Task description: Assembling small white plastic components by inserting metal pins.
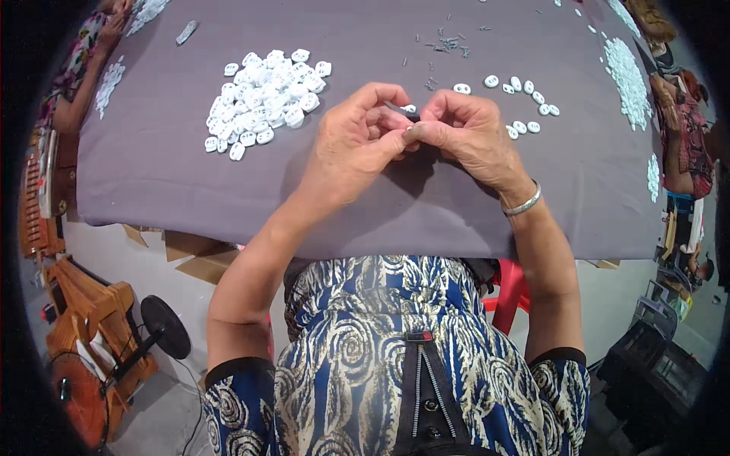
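Observation:
My left hand point(351, 140) and my right hand point(477, 138) meet above the near part of the table, thumbs and fingertips pressed together. Between the fingertips shows a small white cord lock piece point(409, 109), at the left index finger. Fingers hide most of the pinch, so what the right fingertips grip cannot be made out. Left of my hands lies a heap of white oval cord lock pieces point(266, 95) with two holes each. Several similar loose pieces point(538, 98) are scattered to the right. Beyond my hands lie small dark metal springs point(449, 44).
A grey cloth point(152, 175) covers the table. More white pieces lie in piles at the right edge point(627, 80) and left edge point(111, 87), near other people's arms point(95, 57). A black-and-wooden stand point(99, 327) and cardboard boxes point(194, 254) are at lower left.

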`<state>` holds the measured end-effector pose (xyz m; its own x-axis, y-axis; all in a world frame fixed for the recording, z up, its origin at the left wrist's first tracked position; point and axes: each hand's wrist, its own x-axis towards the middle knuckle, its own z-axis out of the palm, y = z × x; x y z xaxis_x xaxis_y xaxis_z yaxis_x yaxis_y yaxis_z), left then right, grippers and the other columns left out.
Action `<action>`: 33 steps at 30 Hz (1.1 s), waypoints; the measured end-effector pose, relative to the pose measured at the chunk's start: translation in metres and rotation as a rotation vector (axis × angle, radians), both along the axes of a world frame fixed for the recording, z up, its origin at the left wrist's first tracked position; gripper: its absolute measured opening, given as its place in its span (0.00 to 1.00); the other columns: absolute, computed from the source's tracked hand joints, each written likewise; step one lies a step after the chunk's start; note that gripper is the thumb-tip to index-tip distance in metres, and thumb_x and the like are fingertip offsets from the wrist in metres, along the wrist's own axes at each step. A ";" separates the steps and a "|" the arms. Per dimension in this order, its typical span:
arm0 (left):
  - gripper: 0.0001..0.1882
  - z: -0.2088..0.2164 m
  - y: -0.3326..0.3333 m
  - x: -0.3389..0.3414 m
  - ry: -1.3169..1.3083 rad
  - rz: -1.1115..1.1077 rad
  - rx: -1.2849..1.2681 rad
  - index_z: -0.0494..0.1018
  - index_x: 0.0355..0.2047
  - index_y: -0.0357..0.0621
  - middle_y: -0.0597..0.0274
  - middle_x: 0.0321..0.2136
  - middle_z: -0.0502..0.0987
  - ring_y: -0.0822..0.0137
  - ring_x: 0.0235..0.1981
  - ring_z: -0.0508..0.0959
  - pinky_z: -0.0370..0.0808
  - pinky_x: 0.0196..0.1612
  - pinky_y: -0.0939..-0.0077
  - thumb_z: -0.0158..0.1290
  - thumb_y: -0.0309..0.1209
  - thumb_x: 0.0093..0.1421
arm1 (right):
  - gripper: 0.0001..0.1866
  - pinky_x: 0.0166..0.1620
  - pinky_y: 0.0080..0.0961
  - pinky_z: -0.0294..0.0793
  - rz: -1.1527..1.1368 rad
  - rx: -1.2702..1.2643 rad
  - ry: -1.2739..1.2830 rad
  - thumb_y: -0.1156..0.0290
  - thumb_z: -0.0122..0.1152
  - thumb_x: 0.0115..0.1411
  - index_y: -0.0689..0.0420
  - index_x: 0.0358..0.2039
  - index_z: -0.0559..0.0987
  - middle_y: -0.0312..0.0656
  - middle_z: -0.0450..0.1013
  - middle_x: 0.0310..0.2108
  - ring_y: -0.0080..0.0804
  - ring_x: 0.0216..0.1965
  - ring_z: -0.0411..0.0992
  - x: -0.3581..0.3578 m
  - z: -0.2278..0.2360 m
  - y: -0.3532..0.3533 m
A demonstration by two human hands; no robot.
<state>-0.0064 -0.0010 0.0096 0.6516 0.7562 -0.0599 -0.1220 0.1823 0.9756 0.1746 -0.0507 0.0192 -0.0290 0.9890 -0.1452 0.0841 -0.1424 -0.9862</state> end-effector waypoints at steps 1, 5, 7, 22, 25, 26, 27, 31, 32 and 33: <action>0.15 0.000 0.000 0.001 -0.023 0.004 -0.042 0.65 0.47 0.36 0.60 0.31 0.76 0.74 0.31 0.78 0.75 0.33 0.83 0.52 0.19 0.59 | 0.10 0.22 0.11 0.59 0.000 0.001 -0.002 0.68 0.65 0.56 0.58 0.23 0.76 0.25 0.67 0.18 0.09 0.21 0.61 -0.001 0.002 -0.001; 0.15 -0.001 -0.001 0.003 -0.036 0.038 -0.058 0.65 0.47 0.36 0.60 0.31 0.76 0.74 0.31 0.78 0.75 0.33 0.83 0.52 0.19 0.60 | 0.08 0.22 0.10 0.60 -0.020 0.027 0.031 0.69 0.64 0.56 0.59 0.25 0.77 0.26 0.67 0.18 0.10 0.20 0.62 -0.001 0.004 0.000; 0.15 -0.002 -0.003 0.004 -0.068 0.076 -0.063 0.65 0.46 0.37 0.61 0.30 0.76 0.75 0.30 0.77 0.75 0.32 0.83 0.53 0.20 0.59 | 0.07 0.23 0.10 0.61 -0.013 -0.003 0.044 0.70 0.62 0.57 0.59 0.28 0.77 0.26 0.68 0.19 0.10 0.21 0.63 0.005 0.006 0.003; 0.15 -0.016 0.006 0.004 0.012 0.208 0.102 0.65 0.47 0.38 0.65 0.30 0.71 0.77 0.29 0.72 0.75 0.31 0.82 0.52 0.20 0.60 | 0.15 0.24 0.27 0.64 0.074 0.074 -0.984 0.64 0.61 0.51 0.65 0.21 0.74 0.38 0.65 0.13 0.26 0.17 0.61 0.042 0.010 0.084; 0.15 -0.015 0.005 0.005 -0.010 0.203 0.062 0.64 0.48 0.38 0.65 0.30 0.70 0.77 0.29 0.72 0.75 0.31 0.82 0.52 0.21 0.60 | 0.14 0.24 0.28 0.63 0.161 0.066 -0.944 0.65 0.61 0.51 0.65 0.21 0.73 0.38 0.64 0.13 0.26 0.17 0.60 0.043 0.009 0.088; 0.15 -0.015 0.005 0.005 -0.011 0.204 0.058 0.64 0.48 0.38 0.65 0.30 0.70 0.77 0.29 0.72 0.75 0.31 0.82 0.52 0.21 0.60 | 0.14 0.24 0.28 0.63 0.164 0.062 -0.945 0.65 0.61 0.51 0.65 0.21 0.73 0.38 0.64 0.13 0.26 0.17 0.60 0.043 0.009 0.087; 0.16 -0.015 0.006 0.006 -0.019 0.201 0.072 0.64 0.48 0.37 0.65 0.30 0.70 0.77 0.29 0.72 0.75 0.31 0.82 0.52 0.21 0.60 | 0.14 0.23 0.27 0.63 0.152 0.105 -0.969 0.66 0.60 0.51 0.65 0.21 0.73 0.37 0.64 0.13 0.24 0.18 0.61 0.043 0.009 0.085; 0.16 -0.014 0.007 0.005 -0.020 0.198 0.069 0.64 0.48 0.37 0.64 0.30 0.70 0.77 0.29 0.72 0.75 0.32 0.82 0.52 0.22 0.60 | 0.10 0.23 0.27 0.65 0.044 0.187 -0.708 0.68 0.59 0.51 0.63 0.22 0.75 0.40 0.69 0.15 0.23 0.18 0.65 0.040 0.005 0.072; 0.16 -0.015 0.007 0.005 -0.020 0.198 0.066 0.64 0.48 0.37 0.64 0.30 0.70 0.77 0.29 0.72 0.75 0.32 0.82 0.52 0.22 0.60 | 0.10 0.23 0.27 0.65 0.045 0.185 -0.708 0.68 0.59 0.51 0.63 0.22 0.75 0.40 0.69 0.15 0.23 0.18 0.65 0.037 0.007 0.066; 0.15 -0.016 0.007 0.006 -0.036 0.201 0.070 0.64 0.47 0.38 0.65 0.29 0.70 0.78 0.27 0.72 0.74 0.30 0.83 0.51 0.21 0.60 | 0.09 0.23 0.23 0.65 0.016 0.182 -0.548 0.69 0.58 0.52 0.62 0.23 0.75 0.37 0.71 0.17 0.20 0.18 0.65 0.033 0.010 0.059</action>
<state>0.0000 0.0056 -0.0059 0.4879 0.8727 0.0186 -0.1844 0.0823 0.9794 0.2073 0.0087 0.0289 -0.0123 0.9995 0.0293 0.5907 0.0309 -0.8063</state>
